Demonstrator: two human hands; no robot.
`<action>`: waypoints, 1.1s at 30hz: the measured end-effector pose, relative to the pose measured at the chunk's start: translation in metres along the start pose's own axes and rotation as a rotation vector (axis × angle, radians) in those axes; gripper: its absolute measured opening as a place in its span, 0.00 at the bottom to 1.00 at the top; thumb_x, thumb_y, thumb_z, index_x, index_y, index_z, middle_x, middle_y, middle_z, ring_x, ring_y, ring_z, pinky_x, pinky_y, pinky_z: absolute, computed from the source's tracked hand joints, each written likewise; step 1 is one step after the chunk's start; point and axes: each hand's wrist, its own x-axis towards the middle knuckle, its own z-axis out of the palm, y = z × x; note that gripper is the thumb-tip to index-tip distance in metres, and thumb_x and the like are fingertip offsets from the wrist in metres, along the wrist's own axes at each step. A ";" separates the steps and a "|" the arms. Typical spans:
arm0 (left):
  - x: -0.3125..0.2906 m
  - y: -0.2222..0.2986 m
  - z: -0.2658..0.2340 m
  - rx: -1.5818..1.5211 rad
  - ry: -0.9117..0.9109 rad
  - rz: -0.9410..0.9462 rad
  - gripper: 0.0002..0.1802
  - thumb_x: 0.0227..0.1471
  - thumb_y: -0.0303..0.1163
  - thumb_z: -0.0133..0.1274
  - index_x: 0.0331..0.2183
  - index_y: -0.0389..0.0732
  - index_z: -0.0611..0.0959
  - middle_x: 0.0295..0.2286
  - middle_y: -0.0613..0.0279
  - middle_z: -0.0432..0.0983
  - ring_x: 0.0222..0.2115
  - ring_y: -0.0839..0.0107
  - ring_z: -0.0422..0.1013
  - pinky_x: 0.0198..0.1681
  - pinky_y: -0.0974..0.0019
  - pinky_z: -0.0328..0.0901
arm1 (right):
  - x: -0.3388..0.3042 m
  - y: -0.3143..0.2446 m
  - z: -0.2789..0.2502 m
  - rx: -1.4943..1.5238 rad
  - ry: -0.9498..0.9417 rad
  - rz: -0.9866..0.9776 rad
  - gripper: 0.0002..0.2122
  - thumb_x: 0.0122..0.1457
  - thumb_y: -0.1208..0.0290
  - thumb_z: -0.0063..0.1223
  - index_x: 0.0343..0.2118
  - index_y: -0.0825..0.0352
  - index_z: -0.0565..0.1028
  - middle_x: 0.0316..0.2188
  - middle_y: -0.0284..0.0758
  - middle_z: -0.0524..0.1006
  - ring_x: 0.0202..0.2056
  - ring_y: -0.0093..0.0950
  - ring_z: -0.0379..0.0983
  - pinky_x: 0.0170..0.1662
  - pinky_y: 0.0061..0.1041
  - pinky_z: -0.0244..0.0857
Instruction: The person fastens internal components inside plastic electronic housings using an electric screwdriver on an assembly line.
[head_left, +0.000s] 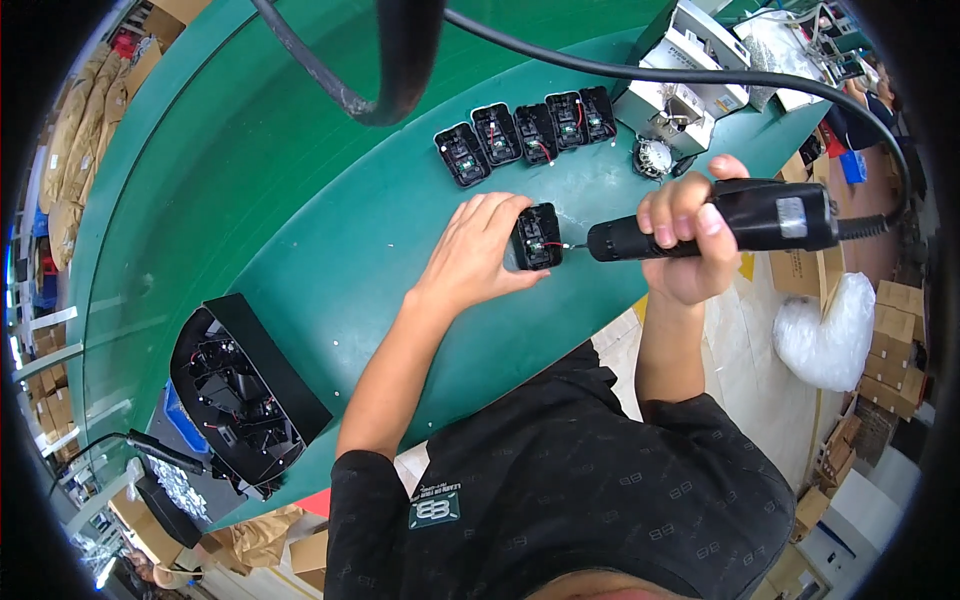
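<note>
Small black housing (537,237) pinned flat on the green table (300,220), close to its near edge, just short of the row of five like housings (528,132) lined up toward the far edge. Left hand (480,250) cupped around the housing's left side, fingers curled over its far end, holding it steady. Right hand (685,235) wrapped tight round a black electric screwdriver (720,222), directly right of the housing. Screwdriver's long axis level, pointing left, bit tip meeting the housing's right edge by a red wire; exact contact too small to tell. Housing open-faced, roughly rectangular, long axis running from near edge to far edge, green board and red wire inside. Left hand the nearer, already touching. Open black bin of parts (245,395) at the table's left near corner, well apart
</note>
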 end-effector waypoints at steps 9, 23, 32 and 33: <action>0.000 0.001 0.011 -0.015 0.063 -0.077 0.42 0.29 0.37 0.69 0.47 0.36 0.70 0.43 0.49 0.68 0.47 0.53 0.65 0.51 0.58 0.62 | -0.017 0.029 -0.004 -0.069 0.173 0.020 0.18 0.54 0.73 0.46 0.48 0.67 0.61 0.18 0.29 0.63 0.18 0.20 0.60 0.28 0.26 0.62; 0.002 0.005 0.013 0.001 0.088 -0.116 0.40 0.28 0.37 0.69 0.44 0.33 0.71 0.39 0.49 0.68 0.43 0.52 0.67 0.49 0.57 0.63 | -0.020 0.035 -0.005 -0.102 0.145 0.015 0.18 0.54 0.74 0.46 0.48 0.68 0.62 0.18 0.30 0.63 0.18 0.20 0.61 0.27 0.26 0.63; 0.003 0.002 0.016 -0.023 0.185 -0.053 0.37 0.27 0.34 0.69 0.42 0.34 0.72 0.35 0.52 0.68 0.38 0.53 0.67 0.43 0.57 0.64 | -0.020 0.036 -0.006 -0.077 0.133 0.013 0.17 0.54 0.74 0.46 0.47 0.67 0.62 0.19 0.30 0.63 0.18 0.20 0.61 0.27 0.25 0.63; 0.003 0.002 0.016 -0.023 0.185 -0.053 0.37 0.27 0.34 0.69 0.42 0.34 0.72 0.35 0.52 0.68 0.38 0.53 0.67 0.43 0.57 0.64 | -0.020 0.036 -0.006 -0.076 0.130 0.012 0.17 0.54 0.74 0.46 0.47 0.67 0.62 0.19 0.30 0.63 0.18 0.20 0.61 0.27 0.25 0.63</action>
